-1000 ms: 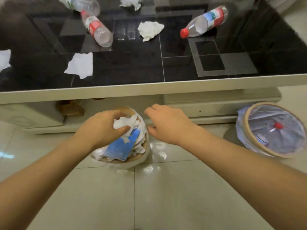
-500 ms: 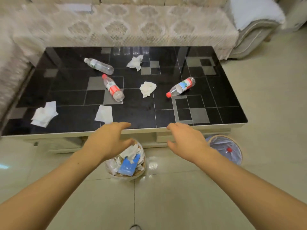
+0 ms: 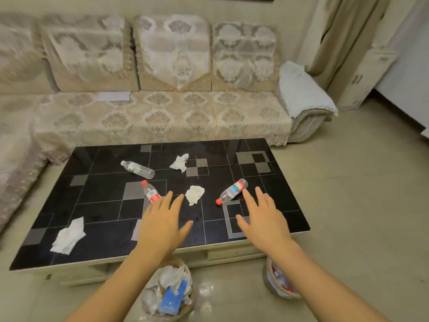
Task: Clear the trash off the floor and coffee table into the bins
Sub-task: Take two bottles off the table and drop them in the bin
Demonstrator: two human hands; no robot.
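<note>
Left hand: my left hand point(image 3: 160, 225) hovers flat over the near middle of the surface point(image 3: 99, 189), fingers spread wide, holding nothing.
Right hand: my right hand point(image 3: 263, 219) is stretched out over the near right part, palm down, fingers splayed and empty; its fingertips are just beside the base of a bottle.
Right bottle: a clear bottle with a red-and-blue label point(image 3: 231, 191) lies on its side, red cap pointing near-left.
Middle bottle: a red-capped bottle point(image 3: 150, 192) lies just past my left fingertips, its near end hidden by them.
Far bottle: a clear bottle with a green label point(image 3: 138, 169) lies on its side at the far left-centre.
Centre tissue: a crumpled tissue point(image 3: 194, 194) sits between my two hands, a little farther out.
Far tissue: another crumpled tissue point(image 3: 180, 161) lies toward the far edge.
Left tissue: a flattened white tissue point(image 3: 68, 235) rests at the near left corner.
Hidden tissue: one pale piece point(image 3: 136, 230) peeks out from under my left hand.
Left bin: a bin point(image 3: 168, 291) on the floor under my left forearm is full of white paper and a blue packet.
Right bin: a second bin point(image 3: 277, 283) stands on the floor below my right forearm, mostly hidden; I cannot tell what is in it.
Sofa: a patterned sofa point(image 3: 162, 112) runs along the far side.
</note>
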